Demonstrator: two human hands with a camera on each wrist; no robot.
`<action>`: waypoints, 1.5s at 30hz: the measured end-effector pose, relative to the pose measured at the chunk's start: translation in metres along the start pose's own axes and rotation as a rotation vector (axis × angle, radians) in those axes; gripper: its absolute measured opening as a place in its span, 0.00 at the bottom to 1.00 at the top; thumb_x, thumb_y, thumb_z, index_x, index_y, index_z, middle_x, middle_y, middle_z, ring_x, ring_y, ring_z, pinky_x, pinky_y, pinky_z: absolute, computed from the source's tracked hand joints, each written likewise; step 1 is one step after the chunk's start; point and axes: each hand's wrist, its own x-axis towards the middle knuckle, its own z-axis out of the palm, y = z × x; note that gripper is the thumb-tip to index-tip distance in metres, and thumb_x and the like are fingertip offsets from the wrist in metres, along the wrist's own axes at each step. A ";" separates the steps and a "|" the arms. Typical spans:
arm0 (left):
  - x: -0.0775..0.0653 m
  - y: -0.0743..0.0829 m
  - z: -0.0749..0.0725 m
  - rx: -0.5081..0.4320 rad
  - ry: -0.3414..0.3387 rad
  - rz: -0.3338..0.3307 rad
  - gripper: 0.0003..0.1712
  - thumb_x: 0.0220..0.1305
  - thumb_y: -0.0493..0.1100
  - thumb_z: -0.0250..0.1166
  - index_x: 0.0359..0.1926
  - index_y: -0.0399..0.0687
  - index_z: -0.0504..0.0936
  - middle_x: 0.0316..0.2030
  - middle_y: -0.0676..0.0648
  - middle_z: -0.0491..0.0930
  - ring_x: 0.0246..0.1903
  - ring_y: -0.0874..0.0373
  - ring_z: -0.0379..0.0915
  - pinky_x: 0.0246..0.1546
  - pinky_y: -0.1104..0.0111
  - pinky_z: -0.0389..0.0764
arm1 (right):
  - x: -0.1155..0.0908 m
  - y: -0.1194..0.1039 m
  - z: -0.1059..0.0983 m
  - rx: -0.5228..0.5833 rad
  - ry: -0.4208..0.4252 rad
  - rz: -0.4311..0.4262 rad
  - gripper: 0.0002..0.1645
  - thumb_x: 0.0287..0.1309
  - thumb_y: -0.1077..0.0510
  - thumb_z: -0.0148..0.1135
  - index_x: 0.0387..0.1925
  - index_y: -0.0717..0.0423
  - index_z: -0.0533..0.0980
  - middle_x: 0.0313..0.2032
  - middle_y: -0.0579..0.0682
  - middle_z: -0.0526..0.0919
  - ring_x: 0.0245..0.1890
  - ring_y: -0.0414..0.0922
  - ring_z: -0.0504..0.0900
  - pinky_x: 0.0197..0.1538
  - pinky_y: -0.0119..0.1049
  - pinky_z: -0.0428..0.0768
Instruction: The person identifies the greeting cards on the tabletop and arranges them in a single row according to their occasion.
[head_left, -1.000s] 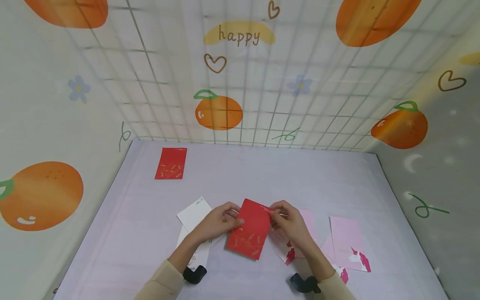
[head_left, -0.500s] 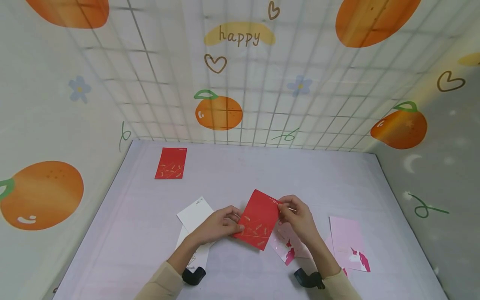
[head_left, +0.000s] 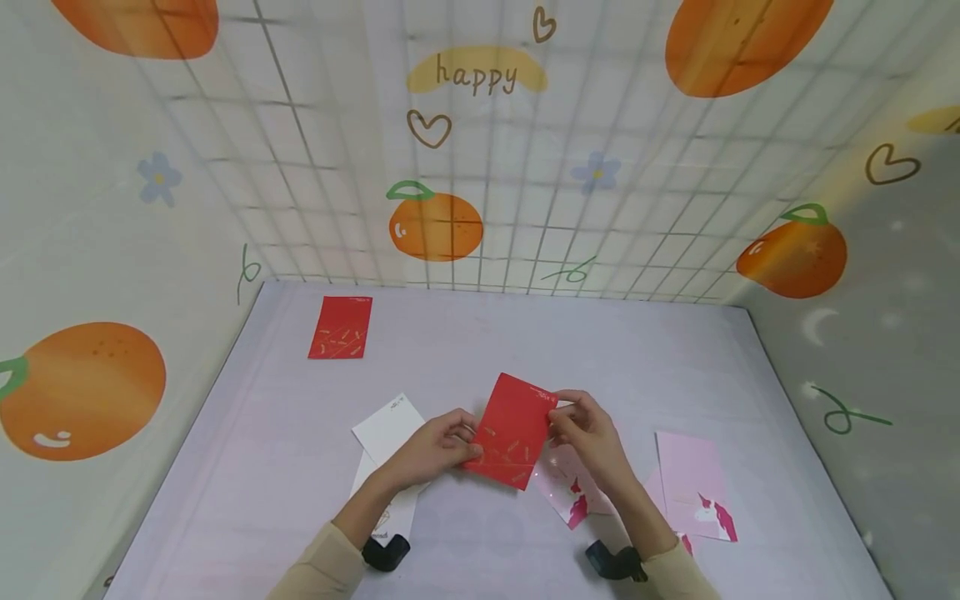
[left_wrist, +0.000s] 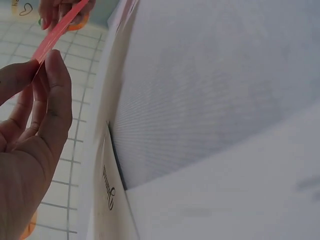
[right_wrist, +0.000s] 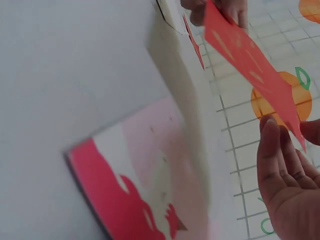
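A red card [head_left: 513,429] with gold marks is held up above the table between both hands. My left hand [head_left: 435,450] pinches its lower left edge between thumb and fingers, as the left wrist view also shows. At the upper right corner, my right hand [head_left: 592,433] grips the card with thumb and fingertips. White cards [head_left: 388,427] lie overlapped beneath and beside the left hand, partly covered by it. Under the right hand lie pink unicorn cards [head_left: 573,487], partly hidden by the hand and forearm.
Another red card [head_left: 340,327] lies at the back left of the pale table [head_left: 225,467]. More pink unicorn cards [head_left: 693,483] overlap on the right. Curtains printed with oranges enclose the table at the back and sides.
The red card has been lifted up and to the right, then brought slightly back left. Both hands keep hold of it; the right hand moved most, the left hand barely.
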 end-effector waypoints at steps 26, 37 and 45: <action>0.000 -0.001 -0.002 -0.087 0.177 0.011 0.18 0.67 0.39 0.66 0.56 0.43 0.75 0.42 0.43 0.79 0.37 0.50 0.83 0.40 0.53 0.84 | -0.008 0.016 0.027 0.031 -0.081 0.018 0.15 0.67 0.60 0.63 0.52 0.62 0.73 0.41 0.64 0.79 0.34 0.55 0.82 0.41 0.42 0.85; 0.001 0.002 -0.013 -0.026 0.256 0.034 0.17 0.68 0.45 0.67 0.54 0.48 0.77 0.41 0.45 0.79 0.37 0.51 0.83 0.39 0.61 0.85 | 0.001 0.011 0.033 -0.004 -0.042 0.026 0.15 0.67 0.56 0.64 0.52 0.56 0.75 0.41 0.59 0.80 0.38 0.55 0.83 0.44 0.41 0.85; 0.003 0.010 -0.037 0.066 0.387 0.047 0.17 0.67 0.43 0.67 0.55 0.47 0.78 0.41 0.47 0.81 0.34 0.54 0.83 0.38 0.66 0.85 | 0.034 -0.004 0.050 0.019 -0.048 -0.015 0.16 0.67 0.60 0.64 0.52 0.61 0.75 0.41 0.62 0.80 0.36 0.54 0.83 0.42 0.42 0.85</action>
